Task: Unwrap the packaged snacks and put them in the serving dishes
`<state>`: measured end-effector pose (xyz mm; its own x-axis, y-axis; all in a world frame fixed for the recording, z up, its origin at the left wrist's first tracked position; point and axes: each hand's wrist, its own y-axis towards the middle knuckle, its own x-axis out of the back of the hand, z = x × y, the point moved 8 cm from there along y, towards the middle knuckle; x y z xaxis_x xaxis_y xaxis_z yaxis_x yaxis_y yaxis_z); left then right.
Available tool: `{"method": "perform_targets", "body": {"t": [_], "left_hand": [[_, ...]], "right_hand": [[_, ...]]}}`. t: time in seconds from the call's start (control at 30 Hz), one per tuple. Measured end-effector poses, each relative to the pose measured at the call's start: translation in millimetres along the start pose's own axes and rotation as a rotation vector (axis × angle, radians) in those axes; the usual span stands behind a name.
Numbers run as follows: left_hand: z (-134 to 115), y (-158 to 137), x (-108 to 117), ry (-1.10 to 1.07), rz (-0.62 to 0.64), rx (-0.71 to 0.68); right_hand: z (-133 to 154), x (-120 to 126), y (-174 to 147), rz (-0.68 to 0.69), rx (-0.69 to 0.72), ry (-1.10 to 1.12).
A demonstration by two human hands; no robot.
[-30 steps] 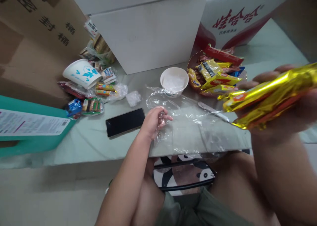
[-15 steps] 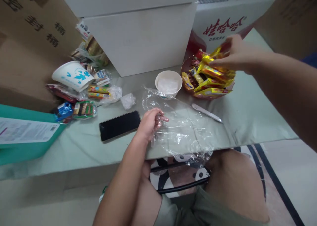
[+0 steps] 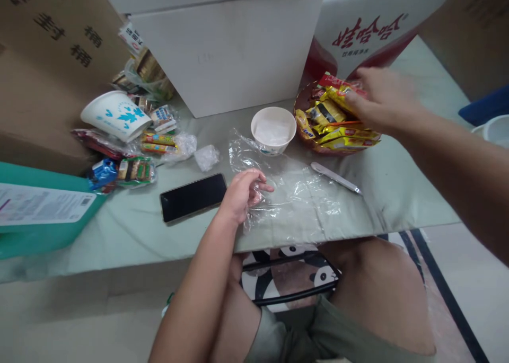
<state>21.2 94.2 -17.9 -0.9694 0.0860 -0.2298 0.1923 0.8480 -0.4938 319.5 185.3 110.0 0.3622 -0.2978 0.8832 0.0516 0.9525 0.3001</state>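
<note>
My left hand (image 3: 248, 193) rests on the table with its fingers curled round part of a crumpled clear plastic bag (image 3: 294, 193), which spreads to the right towards the table's front edge. At the back right, my right hand (image 3: 379, 98) is over a reddish bowl (image 3: 338, 150) heaped with yellow and red wrapped snacks. Its thumb and fingers close on a red and yellow snack packet (image 3: 344, 90) at the top of the heap; the fingertips are blurred and partly hidden. Just left of this bowl stands a white paper bowl (image 3: 273, 130) with whitish, translucent material inside.
A utility knife (image 3: 336, 177) lies right of the bag, a black phone (image 3: 193, 197) left of my left hand. Farther left are a crumpled plastic wad (image 3: 207, 157), a tipped paper cup (image 3: 115, 115) and several packaged snacks (image 3: 137, 171). White boxes (image 3: 230, 55) stand behind.
My right hand has shifted slightly at the snack bowl, and a red and yellow packet now shows on top. The bag's front end has slid back from the table edge. My left hand stays put.
</note>
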Motion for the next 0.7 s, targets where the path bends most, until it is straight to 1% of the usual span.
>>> {"method": "perform_targets", "body": {"t": [0.03, 0.1, 0.13, 0.17, 0.2, 0.23, 0.3, 0.33, 0.4, 0.5, 0.6, 0.67, 0.7], "left_hand": [[-2, -1, 0, 0.001, 0.031, -0.009], [-5, -3, -1, 0.008, 0.117, -0.004], [-6, -5, -1, 0.011, 0.172, 0.010], [-7, -8, -2, 0.010, 0.229, 0.023], [-8, -12, -2, 0.005, 0.282, 0.033], [-9, -15, -2, -0.005, 0.325, 0.036], [-13, -22, 1, -0.025, 0.373, 0.018], [-15, -26, 3, -0.030, 0.382, 0.004], [-16, -32, 7, -0.020, 0.399, -0.016], [-15, -40, 9, 0.017, 0.441, -0.005], [-16, -42, 14, 0.030, 0.430, -0.016], [-16, -41, 20, 0.031, 0.401, -0.038], [-15, -40, 23, 0.038, 0.393, -0.045]], "right_hand": [[9, 14, -13, -0.098, -0.013, 0.078], [30, 33, -53, -0.266, 0.035, 0.363], [39, 30, -77, -0.262, 0.056, 0.454], [49, 22, -100, -0.226, 0.083, 0.531], [59, 8, -122, -0.153, 0.134, 0.574], [67, -9, -141, -0.078, 0.154, 0.594], [71, -44, -167, 0.025, 0.140, 0.574], [71, -60, -174, 0.068, 0.128, 0.561], [70, -87, -176, 0.145, 0.119, 0.545], [72, -110, -164, 0.222, 0.139, 0.539], [80, -117, -154, 0.243, 0.145, 0.519], [83, -110, -150, 0.174, 0.117, 0.513], [81, -102, -149, 0.101, 0.096, 0.514]]}}
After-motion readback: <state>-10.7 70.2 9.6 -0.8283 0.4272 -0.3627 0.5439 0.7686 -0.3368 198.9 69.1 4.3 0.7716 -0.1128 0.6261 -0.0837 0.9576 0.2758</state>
